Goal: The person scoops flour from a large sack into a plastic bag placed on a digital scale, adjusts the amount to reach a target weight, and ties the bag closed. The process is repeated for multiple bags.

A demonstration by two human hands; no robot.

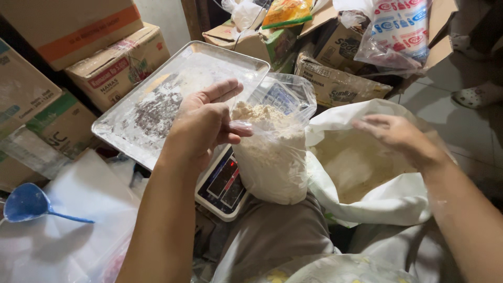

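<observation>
**Holding the little bag open over the scale**

The big white sack (367, 199) of pale powder sat open in front of the person, just right of the knee. The right hand (401, 137) hovered over its mouth with the fingers spread and holding nothing. I think scooping would go best with small, slow lifts, so no powder fell over the sack's folded rim.

The metal tray (157, 99) leaned behind the scale, dusty and crowded by cardboard boxes (118, 68), so there was little room on that side.

The clear plastic bag (272, 157) stood partly on the scale (222, 188), half full of powder. The left hand (201, 126) pinched its top edge shut between thumb and fingers. I think the bag had to stay upright, or it could tip.

A blue scoop (29, 203) lay far left on plastic sheets, well apart.
</observation>
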